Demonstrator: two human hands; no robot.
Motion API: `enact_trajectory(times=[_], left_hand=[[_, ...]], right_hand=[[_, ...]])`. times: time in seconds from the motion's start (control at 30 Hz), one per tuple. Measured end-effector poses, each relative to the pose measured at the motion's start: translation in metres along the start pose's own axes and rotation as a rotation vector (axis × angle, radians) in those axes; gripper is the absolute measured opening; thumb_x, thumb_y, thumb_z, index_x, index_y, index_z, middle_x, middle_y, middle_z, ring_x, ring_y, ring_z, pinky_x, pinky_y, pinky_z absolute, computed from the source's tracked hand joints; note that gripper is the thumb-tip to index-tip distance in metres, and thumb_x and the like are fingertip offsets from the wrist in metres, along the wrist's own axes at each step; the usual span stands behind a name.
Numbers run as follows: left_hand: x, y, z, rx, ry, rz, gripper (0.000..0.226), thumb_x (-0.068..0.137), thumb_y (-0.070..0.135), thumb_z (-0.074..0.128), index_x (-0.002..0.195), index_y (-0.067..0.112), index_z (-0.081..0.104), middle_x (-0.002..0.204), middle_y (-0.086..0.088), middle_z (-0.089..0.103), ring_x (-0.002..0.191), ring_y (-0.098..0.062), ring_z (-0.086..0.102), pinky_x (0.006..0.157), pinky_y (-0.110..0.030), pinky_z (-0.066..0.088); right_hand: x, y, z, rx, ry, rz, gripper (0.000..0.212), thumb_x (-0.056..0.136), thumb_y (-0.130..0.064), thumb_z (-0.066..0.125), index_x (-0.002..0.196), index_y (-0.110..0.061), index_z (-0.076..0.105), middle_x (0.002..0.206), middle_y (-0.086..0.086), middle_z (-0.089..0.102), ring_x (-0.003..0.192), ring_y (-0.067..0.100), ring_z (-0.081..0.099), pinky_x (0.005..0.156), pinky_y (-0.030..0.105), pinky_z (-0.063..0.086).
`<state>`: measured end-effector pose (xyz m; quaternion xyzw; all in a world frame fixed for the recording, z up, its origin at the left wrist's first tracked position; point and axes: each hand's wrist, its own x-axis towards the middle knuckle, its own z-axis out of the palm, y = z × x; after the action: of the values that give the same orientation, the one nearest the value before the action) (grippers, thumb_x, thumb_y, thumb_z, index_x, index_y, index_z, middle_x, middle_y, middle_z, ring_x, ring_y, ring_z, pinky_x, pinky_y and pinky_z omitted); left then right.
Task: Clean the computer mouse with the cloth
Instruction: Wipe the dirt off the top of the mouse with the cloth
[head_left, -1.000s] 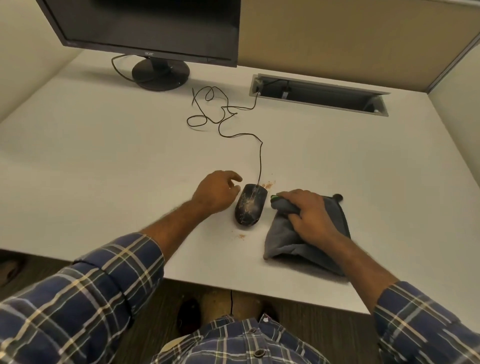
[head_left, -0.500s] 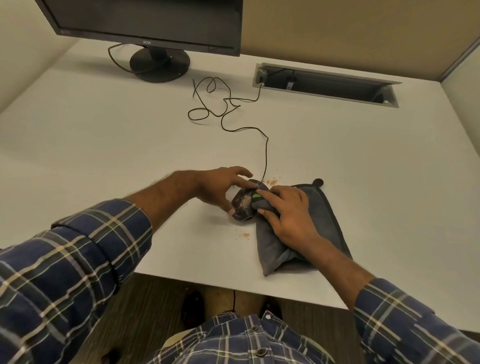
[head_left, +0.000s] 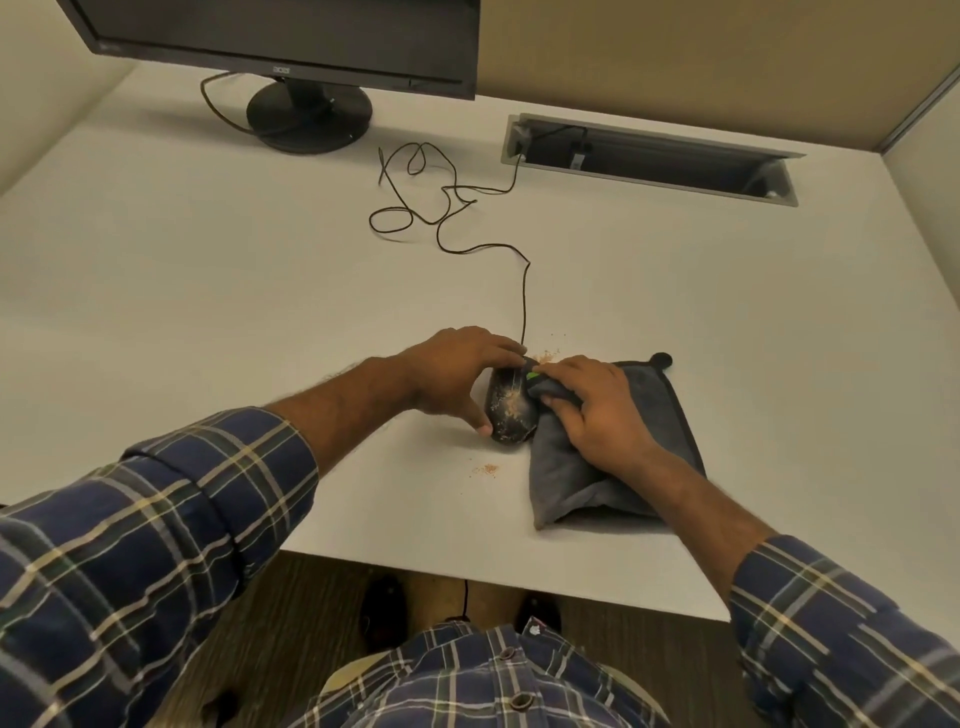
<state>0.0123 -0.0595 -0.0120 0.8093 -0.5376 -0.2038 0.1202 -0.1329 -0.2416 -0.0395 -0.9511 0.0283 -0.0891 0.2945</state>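
Observation:
A black wired computer mouse (head_left: 510, 413), dusted with tan crumbs, lies on the white desk (head_left: 208, 291) near its front edge. My left hand (head_left: 452, 371) grips the mouse from its left side, thumb by its near end and fingers over its far end. A grey cloth (head_left: 574, 480) lies just right of the mouse. My right hand (head_left: 597, 410) rests on the cloth and pinches its bunched left corner against the mouse's right side. A small green tag shows at that corner.
Tan crumbs (head_left: 485, 470) lie on the desk in front of the mouse and more crumbs (head_left: 548, 357) behind it. The mouse cable (head_left: 447, 208) snakes back to a cable slot (head_left: 649, 158). A black monitor (head_left: 291, 47) stands at the far left.
My left hand moved from beside the mouse to grip it. My right hand pulled the cloth's corner left against the mouse's side.

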Motion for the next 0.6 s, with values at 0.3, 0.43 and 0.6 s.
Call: enact_trajectory(times=[0.3,0.43,0.6], left_hand=[[0.001,0.007,0.0,-0.024,-0.04,-0.025,0.094,0.065,0.036,0.085,0.147,0.029,0.04,0.151,0.011,0.04,0.136,-0.013,0.037,0.107,-0.03,0.03],[0.001,0.008,0.001,-0.014,-0.047,-0.048,0.094,0.067,0.036,0.085,0.148,0.028,0.037,0.152,0.01,0.038,0.137,-0.014,0.036,0.103,-0.027,0.028],[-0.002,0.008,0.001,-0.019,-0.059,-0.058,0.093,0.07,0.034,0.084,0.149,0.027,0.036,0.155,0.009,0.033,0.14,-0.014,0.031,0.108,-0.032,0.03]], right_hand=[[0.004,-0.015,0.011,0.02,0.105,0.068,0.02,0.09,-0.023,0.065,0.109,-0.017,0.068,0.101,0.0,0.066,0.096,0.019,0.058,0.094,0.039,0.038],[-0.025,-0.02,0.015,-0.02,0.098,-0.081,0.021,0.087,-0.021,0.064,0.106,-0.012,0.069,0.099,0.0,0.067,0.093,0.017,0.057,0.09,0.032,0.037],[-0.021,-0.016,0.009,-0.073,0.084,-0.14,0.019,0.087,-0.018,0.064,0.103,-0.01,0.07,0.094,0.002,0.067,0.087,0.018,0.057,0.084,0.034,0.041]])
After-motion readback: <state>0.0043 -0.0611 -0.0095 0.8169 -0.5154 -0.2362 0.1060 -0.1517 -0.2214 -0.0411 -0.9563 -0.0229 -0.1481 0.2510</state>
